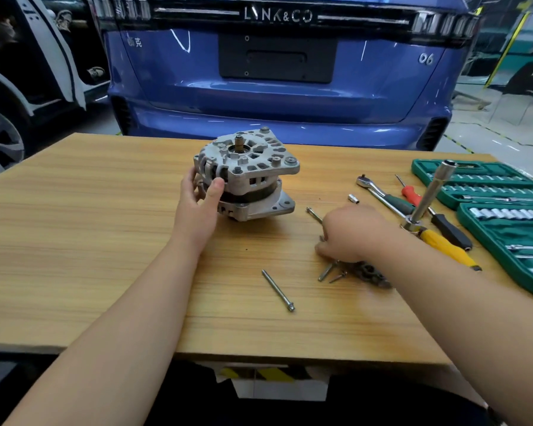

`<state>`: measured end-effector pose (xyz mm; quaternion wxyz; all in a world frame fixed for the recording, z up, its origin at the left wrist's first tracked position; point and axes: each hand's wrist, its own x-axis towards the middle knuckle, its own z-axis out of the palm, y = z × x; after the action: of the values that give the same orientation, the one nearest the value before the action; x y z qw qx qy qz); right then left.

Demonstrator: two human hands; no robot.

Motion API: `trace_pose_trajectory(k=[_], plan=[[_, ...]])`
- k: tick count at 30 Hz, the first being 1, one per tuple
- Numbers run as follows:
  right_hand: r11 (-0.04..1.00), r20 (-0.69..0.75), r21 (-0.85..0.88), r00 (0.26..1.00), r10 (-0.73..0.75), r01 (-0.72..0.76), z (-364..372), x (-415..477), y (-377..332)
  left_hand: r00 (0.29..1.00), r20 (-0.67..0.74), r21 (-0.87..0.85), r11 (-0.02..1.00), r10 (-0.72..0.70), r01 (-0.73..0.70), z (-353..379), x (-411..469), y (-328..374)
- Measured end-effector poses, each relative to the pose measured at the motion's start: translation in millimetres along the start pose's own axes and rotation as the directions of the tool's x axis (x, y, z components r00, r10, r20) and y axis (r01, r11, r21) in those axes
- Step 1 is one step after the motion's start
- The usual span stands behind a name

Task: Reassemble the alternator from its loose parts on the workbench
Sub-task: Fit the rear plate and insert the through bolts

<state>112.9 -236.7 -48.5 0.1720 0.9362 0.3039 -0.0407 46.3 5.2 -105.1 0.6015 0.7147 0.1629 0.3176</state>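
That long through bolt lies loose nearest you on the worktop. The alternator stands mid-worktop, shaft up, your left hand gripping its housing side. Probably a heavy, rigid casting, so hold the body, not the shaft. Your right hand is over the small screws; can't tell if it's pinching any.

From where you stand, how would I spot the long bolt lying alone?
Find the silver alternator on the wooden workbench. Toward the near edge from it lies the long bolt. Unlike the short screws heaped by the right hand, it lies alone.
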Motion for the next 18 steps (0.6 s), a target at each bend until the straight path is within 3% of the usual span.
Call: trace_pose_trajectory(k=[3,5,7,9,12,15,18], plan=[[1.000,0.013,-0.027,1.000,-0.005,0.006,-0.9,0.2,-8.1,1.000,-0.001,0.018,1.000,-0.018,0.018,0.1,-3.5,-2.9],[0.980,-0.005,0.197,0.999,-0.032,0.032,-15.1,-5.3,-5.5,1.000,0.004,0.000,1.000,-0.023,0.023,0.2,-3.3,-3.0],[0.801,-0.116,0.579,0.988,-0.101,0.150,-44.1,-14.3,-3.0,1.000,0.005,-0.026,1.000,-0.017,0.018,-0.1,-1.9,-2.7],[0.631,-0.337,0.692,0.930,-0.149,0.351,-81.3,-16.6,-6.2,1.000,0.000,-0.042,0.999,-0.015,0.015,-0.1,-0.3,-1.3],[0.743,-0.483,0.483,0.849,-0.216,0.464,-123.4,2.7,-25.5,1.000,0.006,-0.058,0.998,-0.023,0.023,-0.7,-0.4,0.0],[0.878,-0.348,0.290,0.896,-0.275,0.382,-143.5,22.4,-46.2,0.999,0.011,-0.064,0.997,-0.031,0.032,-1.8,-2.7,2.0],[0.929,-0.276,0.116,0.910,-0.309,0.351,-149.9,29.5,-59.7,0.999,0.008,-0.056,0.998,-0.037,0.037,-2.1,-3.2,3.3]])
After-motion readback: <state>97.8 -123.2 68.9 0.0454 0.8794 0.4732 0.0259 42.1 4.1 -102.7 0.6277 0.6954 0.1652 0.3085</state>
